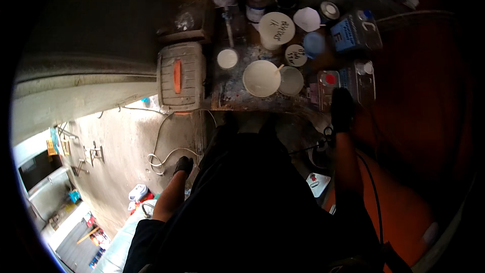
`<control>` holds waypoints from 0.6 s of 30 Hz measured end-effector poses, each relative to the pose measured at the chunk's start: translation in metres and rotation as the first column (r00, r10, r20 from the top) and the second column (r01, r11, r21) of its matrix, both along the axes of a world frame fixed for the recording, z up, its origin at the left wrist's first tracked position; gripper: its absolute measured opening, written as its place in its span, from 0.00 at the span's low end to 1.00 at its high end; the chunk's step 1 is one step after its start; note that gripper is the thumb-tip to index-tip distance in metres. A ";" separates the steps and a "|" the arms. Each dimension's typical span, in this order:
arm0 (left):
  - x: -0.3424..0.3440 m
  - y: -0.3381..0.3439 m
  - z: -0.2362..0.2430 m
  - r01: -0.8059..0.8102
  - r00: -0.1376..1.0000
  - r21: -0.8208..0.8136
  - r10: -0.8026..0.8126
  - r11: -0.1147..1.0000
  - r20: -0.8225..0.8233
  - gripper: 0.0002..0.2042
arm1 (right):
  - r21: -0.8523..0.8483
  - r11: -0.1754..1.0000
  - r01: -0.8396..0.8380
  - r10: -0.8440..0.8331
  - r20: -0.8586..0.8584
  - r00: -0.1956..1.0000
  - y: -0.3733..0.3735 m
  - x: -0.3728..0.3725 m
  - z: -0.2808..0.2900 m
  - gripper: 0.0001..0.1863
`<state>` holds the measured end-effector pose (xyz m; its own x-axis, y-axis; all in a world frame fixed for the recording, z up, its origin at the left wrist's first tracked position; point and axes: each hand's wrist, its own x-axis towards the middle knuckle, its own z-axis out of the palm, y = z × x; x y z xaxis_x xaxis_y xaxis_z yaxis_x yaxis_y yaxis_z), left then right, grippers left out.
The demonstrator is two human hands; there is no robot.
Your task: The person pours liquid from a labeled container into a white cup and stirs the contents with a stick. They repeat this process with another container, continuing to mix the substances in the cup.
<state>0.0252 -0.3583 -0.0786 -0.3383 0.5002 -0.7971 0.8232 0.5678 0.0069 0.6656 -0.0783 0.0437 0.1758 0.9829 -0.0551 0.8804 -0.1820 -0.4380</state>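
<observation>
Large round pale lid (277,29), workbench: dark handwritten marks in two lines, letters plus a shorter line. Smaller pale lid (295,55) just beside it: handwriting again, several short lines, smaller strokes. Rectangular can (371,34), right end of bench: blue label (345,35) with printed lettering, one character larger than the rest. Red-capped tin (328,90): pinkish label (313,93) on its side, print too small and dim to make out.

Before me on the workbench (227,88), a tub (261,92) with a stick (279,69) in it stands between the toolbox (191,75) on my left and a can (326,90) on my right. My right hand (342,108) is at that can's near right edge; my left hand (184,165) hangs near the cable (157,142) on the floor (121,146).
</observation>
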 end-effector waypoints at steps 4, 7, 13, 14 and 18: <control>-0.004 0.022 -0.025 0.350 0.936 0.012 -0.348 0.937 -0.058 0.16 | 0.101 0.964 0.246 -0.240 -0.064 0.969 -0.061 0.129 -0.082 0.23; 0.015 0.050 -0.009 0.434 0.899 0.057 -0.428 0.899 -0.094 0.15 | 0.303 0.875 0.378 -0.377 -0.064 0.924 -0.060 0.141 -0.096 0.31; 0.065 0.090 0.069 0.095 0.993 0.102 -0.086 0.990 -0.086 0.23 | 0.415 0.783 0.464 -0.320 -0.370 0.872 -0.002 0.110 -0.075 0.45; 0.073 0.093 0.075 0.087 0.995 0.118 -0.079 0.989 -0.064 0.23 | 0.396 0.793 0.463 -0.315 -0.385 0.868 -0.001 0.119 -0.081 0.46; 0.103 0.111 0.100 0.314 0.947 0.209 -0.290 0.926 -0.138 0.21 | 0.259 0.870 0.420 -0.298 -0.403 0.865 -0.002 0.137 -0.084 0.47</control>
